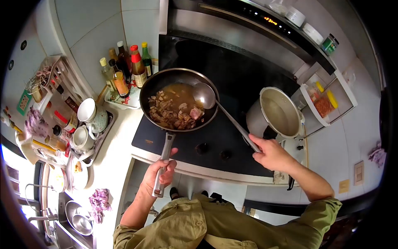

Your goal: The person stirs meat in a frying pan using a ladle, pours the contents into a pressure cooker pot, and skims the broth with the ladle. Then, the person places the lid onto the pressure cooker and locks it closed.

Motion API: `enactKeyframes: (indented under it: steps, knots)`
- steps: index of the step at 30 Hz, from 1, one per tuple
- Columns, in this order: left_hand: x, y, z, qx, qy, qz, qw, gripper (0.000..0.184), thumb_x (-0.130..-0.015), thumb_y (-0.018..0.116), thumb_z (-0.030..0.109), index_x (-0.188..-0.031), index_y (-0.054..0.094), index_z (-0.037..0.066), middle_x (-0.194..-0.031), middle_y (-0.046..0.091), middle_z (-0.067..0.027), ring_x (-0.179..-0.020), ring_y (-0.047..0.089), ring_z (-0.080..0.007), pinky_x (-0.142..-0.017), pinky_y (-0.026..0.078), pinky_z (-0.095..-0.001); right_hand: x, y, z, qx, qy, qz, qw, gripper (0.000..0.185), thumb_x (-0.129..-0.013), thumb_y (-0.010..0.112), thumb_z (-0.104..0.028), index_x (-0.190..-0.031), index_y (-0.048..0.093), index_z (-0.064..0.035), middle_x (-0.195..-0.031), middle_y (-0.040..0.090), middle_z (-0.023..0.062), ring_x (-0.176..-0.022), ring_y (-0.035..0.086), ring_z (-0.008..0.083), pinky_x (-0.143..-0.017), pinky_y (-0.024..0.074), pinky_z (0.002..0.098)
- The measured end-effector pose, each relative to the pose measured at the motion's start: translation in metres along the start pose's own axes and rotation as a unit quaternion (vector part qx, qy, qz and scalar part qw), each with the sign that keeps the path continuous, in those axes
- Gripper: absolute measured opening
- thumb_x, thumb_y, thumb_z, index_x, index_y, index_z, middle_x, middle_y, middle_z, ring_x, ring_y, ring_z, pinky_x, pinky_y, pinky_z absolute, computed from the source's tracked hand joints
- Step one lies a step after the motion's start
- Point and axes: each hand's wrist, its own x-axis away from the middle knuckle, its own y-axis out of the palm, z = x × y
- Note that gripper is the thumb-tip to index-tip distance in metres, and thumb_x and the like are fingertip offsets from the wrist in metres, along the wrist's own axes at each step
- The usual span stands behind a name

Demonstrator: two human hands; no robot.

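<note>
A dark frying pan (179, 129) sits over the left side of the black cooktop, its grey handle toward me. My left hand (161, 174) is wrapped round that handle. In the pan lie browned meat pieces (170, 112) in brownish liquid, with one pinker chunk (196, 113) at the right. My right hand (271, 154) is closed on the long handle of a metal ladle (232, 118). The ladle's bowl rests in the pan's right side, at the liquid. To the right stands a large metal pot (262, 118) with pale liquid inside.
Several sauce bottles (137, 66) stand on a tray (124, 101) left of the pan. White cups (87, 110) and jars crowd the left counter. A purple cloth (99, 203) lies near the sink (62, 207). The range hood (248, 25) overhangs the cooktop (182, 145); a spice rack (346, 93) hangs at right.
</note>
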Motion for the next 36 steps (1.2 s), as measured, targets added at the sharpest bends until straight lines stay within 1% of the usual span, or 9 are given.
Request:
enactKeyframes:
  steps: [1,5,12,21,23,26,29,32,36]
  knots:
    - [0.000,0.003,0.002,-0.020,-0.001,0.011,1.000,0.048,-0.081,0.052,0.006,-0.128,0.038,0.004,-0.073,0.052,-0.0097,-0.038,0.041,-0.0098,-0.031,0.034,-0.0199,0.004,-0.007,-0.009,-0.073,0.064,-0.057,0.994,0.062,-0.076,0.053,-0.006,-0.134,0.035,0.0024,-0.074,0.061,0.0207,-0.053,0.060,0.0223,-0.054,0.0483,0.0327]
    - [0.006,0.022,0.010,-0.081,-0.015,0.047,0.995,0.040,-0.081,0.052,0.003,-0.120,0.041,0.005,-0.069,0.052,-0.0087,-0.039,0.040,-0.0106,-0.032,0.033,-0.0202,0.015,-0.005,-0.012,-0.221,0.067,-0.113,0.966,0.065,-0.077,0.054,0.001,-0.138,0.029,0.0018,-0.070,0.055,0.0061,-0.047,0.052,0.0100,-0.043,0.0397,0.0253]
    - [0.005,0.034,-0.001,-0.161,-0.024,0.091,0.982,0.032,-0.080,0.052,-0.001,-0.110,0.042,0.007,-0.066,0.052,-0.0083,-0.040,0.040,-0.0099,-0.034,0.033,-0.0223,-0.006,0.020,-0.041,-0.415,0.075,-0.149,0.894,0.066,-0.077,0.058,-0.001,-0.137,0.030,0.0031,-0.069,0.055,0.0069,-0.047,0.050,0.0112,-0.042,0.0383,0.0248]
    - [0.007,0.008,-0.004,-0.135,-0.025,0.058,0.989,0.032,-0.084,0.051,0.003,-0.114,0.042,0.007,-0.071,0.052,-0.0102,-0.040,0.040,-0.0123,-0.034,0.033,-0.0244,-0.012,0.039,-0.023,-0.629,0.103,-0.156,0.754,0.061,-0.078,0.056,0.000,-0.135,0.033,0.0027,-0.075,0.057,0.0120,-0.046,0.049,0.0117,-0.037,0.0344,0.0239]
    - [0.007,0.002,-0.004,-0.131,-0.026,0.025,0.991,0.032,-0.085,0.051,0.005,-0.115,0.042,0.007,-0.074,0.053,-0.0110,-0.041,0.041,-0.0131,-0.035,0.034,-0.0246,-0.011,0.042,-0.014,-0.642,0.090,-0.156,0.745,0.061,-0.078,0.055,0.000,-0.135,0.033,0.0023,-0.075,0.057,0.0120,-0.046,0.050,0.0119,-0.037,0.0344,0.0237]
    - [0.005,0.006,-0.009,-0.122,0.008,0.058,0.991,0.030,-0.085,0.050,0.007,-0.115,0.044,0.006,-0.080,0.054,-0.0113,-0.042,0.042,-0.0143,-0.036,0.035,-0.0246,-0.004,0.041,0.000,-0.659,0.080,-0.150,0.733,0.061,-0.078,0.055,0.001,-0.135,0.034,0.0020,-0.076,0.057,0.0123,-0.046,0.050,0.0122,-0.037,0.0346,0.0234]
    - [-0.002,0.011,-0.008,-0.027,0.000,0.080,0.996,0.025,-0.088,0.051,0.011,-0.112,0.048,0.005,-0.078,0.052,-0.0082,-0.043,0.042,-0.0115,-0.037,0.036,-0.0228,0.003,0.038,0.005,-0.665,0.083,-0.129,0.731,0.062,-0.076,0.055,0.002,-0.135,0.034,0.0017,-0.078,0.057,0.0134,-0.046,0.050,0.0126,-0.037,0.0349,0.0234]
    - [-0.010,-0.010,-0.009,0.060,-0.062,-0.047,0.995,0.019,-0.090,0.051,0.013,-0.108,0.052,0.006,-0.073,0.048,-0.0043,-0.042,0.040,-0.0079,-0.036,0.036,-0.0214,0.007,0.037,0.014,-0.672,0.080,-0.117,0.727,0.064,-0.075,0.056,0.003,-0.135,0.034,0.0014,-0.079,0.058,0.0143,-0.046,0.050,0.0127,-0.037,0.0356,0.0235]
    - [-0.014,-0.003,-0.013,0.017,-0.069,-0.021,0.997,0.010,-0.090,0.053,0.011,-0.100,0.052,0.009,-0.068,0.041,0.0002,-0.040,0.036,-0.0058,-0.033,0.033,-0.0207,0.012,0.037,0.026,-0.709,0.073,-0.119,0.691,0.065,-0.075,0.056,0.003,-0.136,0.034,0.0012,-0.079,0.058,0.0150,-0.046,0.051,0.0131,-0.038,0.0365,0.0238]
